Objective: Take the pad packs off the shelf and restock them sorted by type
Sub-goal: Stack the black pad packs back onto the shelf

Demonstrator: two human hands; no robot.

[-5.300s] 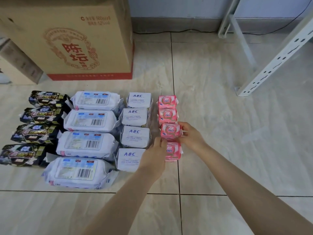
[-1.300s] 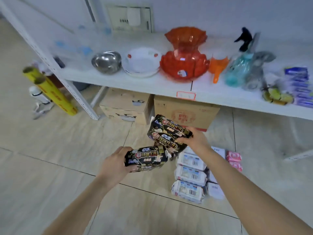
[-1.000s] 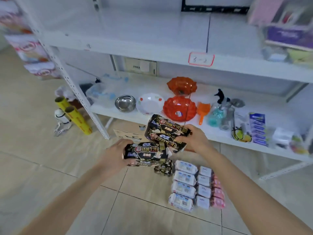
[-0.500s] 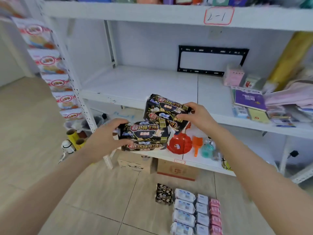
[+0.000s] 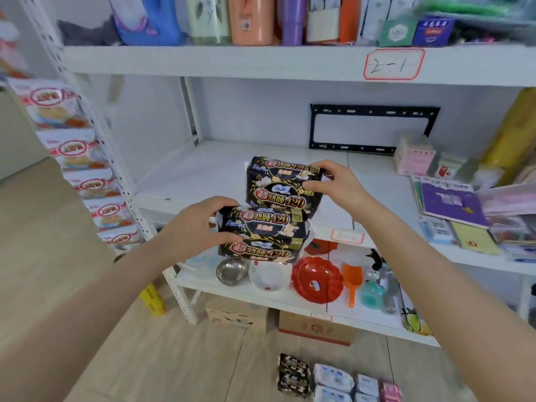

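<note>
My left hand [image 5: 197, 224] grips two stacked black pad packs [image 5: 262, 235] by their left end, held in front of the white middle shelf [image 5: 203, 175]. My right hand [image 5: 333, 184] holds another two black pad packs [image 5: 281, 184] by their right end, higher and slightly further back, over the shelf's front part. On the floor below lie two more black packs [image 5: 293, 372], white packs [image 5: 333, 381], small white ABC packs [image 5: 367, 385] and pink packs [image 5: 390, 391] in rows.
The middle shelf's right part holds a pink box [image 5: 414, 155], purple booklets [image 5: 449, 198] and a yellow roll [image 5: 510, 137]. The lower shelf carries a steel bowl [image 5: 232, 271], white plate [image 5: 269, 278] and red bowl [image 5: 316, 281]. Bottles [image 5: 249, 18] fill the top shelf. Cardboard boxes [image 5: 316, 329] sit underneath.
I have stood up from the rows on the floor with black packs in both hands. The packs have risen from knee height up to the level of the middle shelf.
</note>
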